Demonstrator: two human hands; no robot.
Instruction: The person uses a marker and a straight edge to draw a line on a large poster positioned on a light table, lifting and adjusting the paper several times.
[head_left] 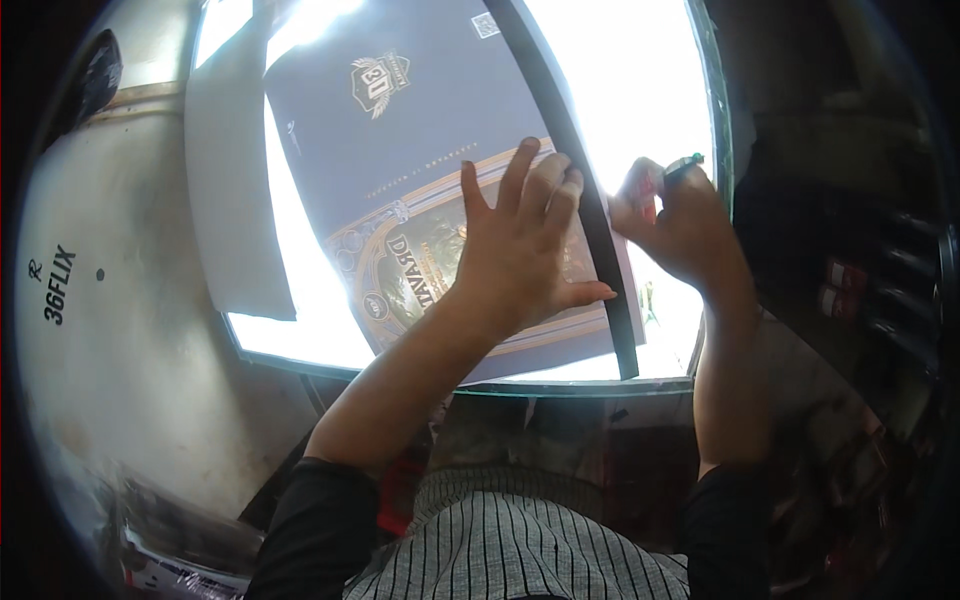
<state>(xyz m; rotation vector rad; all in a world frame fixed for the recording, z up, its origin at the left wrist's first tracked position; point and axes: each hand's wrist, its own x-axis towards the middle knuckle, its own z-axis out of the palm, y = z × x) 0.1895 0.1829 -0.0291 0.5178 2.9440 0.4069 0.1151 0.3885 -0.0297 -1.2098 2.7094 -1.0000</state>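
Observation:
A blue printed sheet (330,150) with a gold-framed picture lies at a slant on a brightly lit glass-topped table (655,75). Along its right side runs a long straight black strip (566,135), with a narrow margin of the sheet beyond it. My left hand (515,240) is open and pressed on the sheet, fingers spread, its thumb reaching onto the strip. Just right of the strip, my right hand (690,225) is closed around a slim tool (684,166) with red and dark green parts. Its working end is hidden, so I cannot tell its kind.
A pale grey panel (228,180) overlaps the table's left part. Further left stands a whitish surface (130,370) with dark lettering. The table's glass edge (540,389) faces me. Dark shapes, some with red patches (845,288), fill the right side.

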